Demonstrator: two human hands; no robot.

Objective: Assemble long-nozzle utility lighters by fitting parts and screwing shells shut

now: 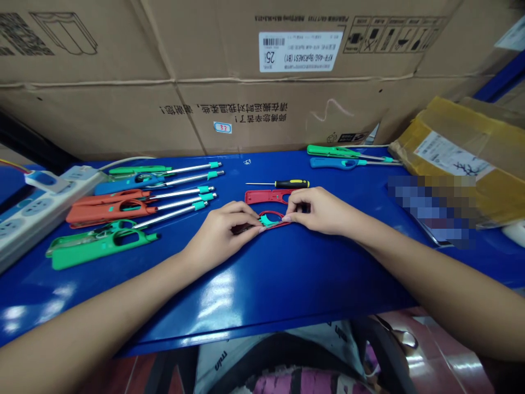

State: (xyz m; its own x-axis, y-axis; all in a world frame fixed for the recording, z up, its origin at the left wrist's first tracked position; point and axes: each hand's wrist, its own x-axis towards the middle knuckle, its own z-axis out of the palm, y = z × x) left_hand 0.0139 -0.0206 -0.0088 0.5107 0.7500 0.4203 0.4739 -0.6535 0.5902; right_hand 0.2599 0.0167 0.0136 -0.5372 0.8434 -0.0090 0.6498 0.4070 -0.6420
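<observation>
My left hand [225, 229] is closed, thumb and fingers pinching the left part of a red lighter casing half [275, 225]. A teal trigger piece [268, 220] sits in the casing's ring-shaped opening, by my left fingertips. At the casing's right side, my right hand [314, 210] is closed too, its thumb and forefinger pinching the edge. Much of the casing is hidden by my fingers. Just behind it, a second red casing half [264, 196] lies flat on the blue table [262, 279]. Beyond that is a black and yellow screwdriver [292, 184], its shaft pointing left.
Several green, blue and orange lighters [118, 210] with metal tubes lie at left, beside a white power strip [36, 210]. Two more lighters [340, 163] rest back right. A yellow-taped package [463, 153] and a blurred phone-like object [430, 208] are at right. Cardboard [197, 71] walls the back.
</observation>
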